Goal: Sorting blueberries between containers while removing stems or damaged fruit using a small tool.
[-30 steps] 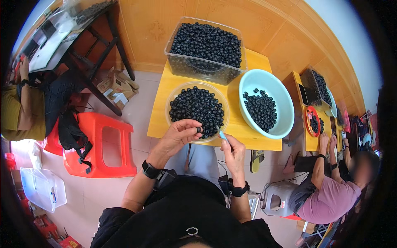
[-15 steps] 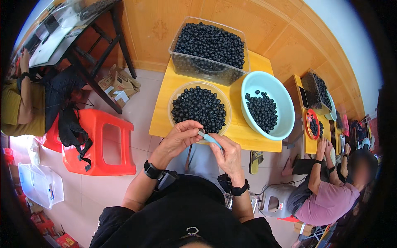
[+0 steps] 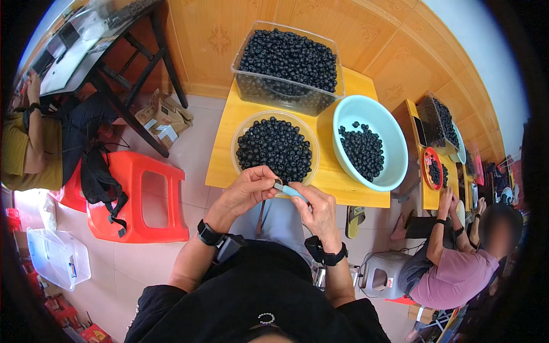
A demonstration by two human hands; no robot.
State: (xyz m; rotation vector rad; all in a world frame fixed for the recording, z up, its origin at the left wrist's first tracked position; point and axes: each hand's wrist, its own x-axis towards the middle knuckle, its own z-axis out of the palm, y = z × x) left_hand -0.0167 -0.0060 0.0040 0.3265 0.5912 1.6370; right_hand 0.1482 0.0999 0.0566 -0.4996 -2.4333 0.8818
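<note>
Plainly, the tool (image 3: 292, 192) is pale blue (grey-tipped).

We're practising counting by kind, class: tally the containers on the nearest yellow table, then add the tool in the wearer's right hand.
Clear rectangular tub: 1
Shallow round tray: 1
Light blue bowl: 1
Blue-handled tool in the right hand: 1
Total: 4
</note>
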